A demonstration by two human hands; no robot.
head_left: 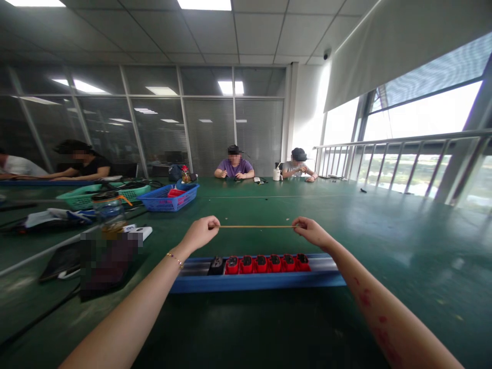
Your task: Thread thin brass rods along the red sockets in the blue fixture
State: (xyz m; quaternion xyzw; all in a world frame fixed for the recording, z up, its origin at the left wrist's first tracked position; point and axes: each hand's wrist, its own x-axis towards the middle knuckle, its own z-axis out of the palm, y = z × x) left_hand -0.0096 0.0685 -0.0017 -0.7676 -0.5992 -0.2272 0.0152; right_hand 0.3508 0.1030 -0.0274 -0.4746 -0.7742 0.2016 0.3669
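A thin, straight, yellow-brown strip (255,226) runs level between my two hands, above the green table. My left hand (203,231) pinches its left end, and my right hand (309,230) pinches the other. Whether it is a stiff stick or a taut band I cannot tell. Below and nearer to me lies a long blue tray (257,283) with a metallic-looking inside. In it stands a row of several red block-like parts (260,264) with dark tops. A black part (216,265) sits at the left end of that row.
To the left stand a blue basket (165,200), a green basket (79,197) and a jar (109,210). A dark pouch (111,261) and a white device (144,234) lie nearer. Several people sit round the table; a white mug (276,175) stands at the far side.
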